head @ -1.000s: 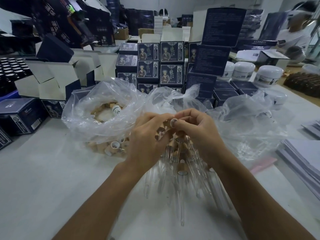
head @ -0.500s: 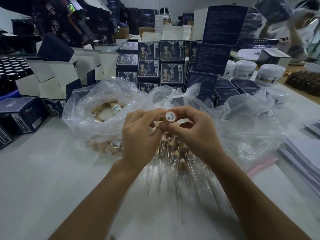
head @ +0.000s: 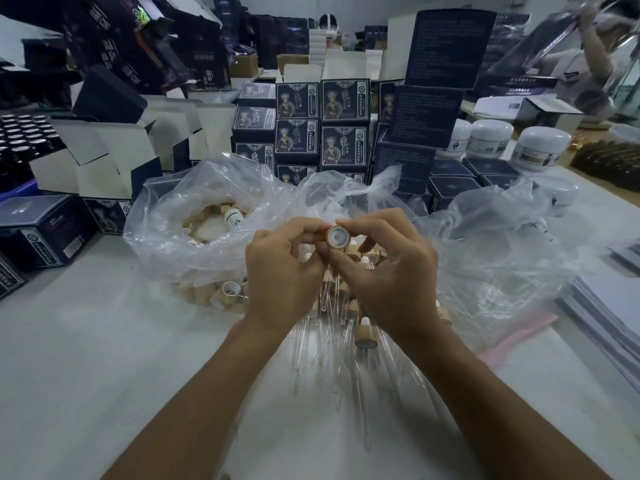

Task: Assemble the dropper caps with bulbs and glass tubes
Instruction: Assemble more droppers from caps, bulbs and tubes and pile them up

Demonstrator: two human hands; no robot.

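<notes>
A wooden dropper cap (head: 335,236) with a white inside faces me, held above the table between both hands. My right hand (head: 384,271) pinches its rim with thumb and forefinger. My left hand (head: 282,271) curls its fingers against the cap's left side. Below the hands lies a pile of clear glass tubes (head: 332,348), some fitted with caps, one assembled dropper (head: 364,336) on top. A clear plastic bag (head: 194,244) at left holds several loose wooden caps (head: 230,289).
Another crumpled clear bag (head: 502,258) spreads on the right. Dark printed cartons (head: 322,123) are stacked behind the bags, with white jars (head: 540,147) at back right. A paper stack (head: 609,313) lies at the right edge. A person (head: 588,57) works at far right.
Both hands have lifted the cap up off the pile of tubes and turned its open white side toward me. The person at far right raised an arm.
</notes>
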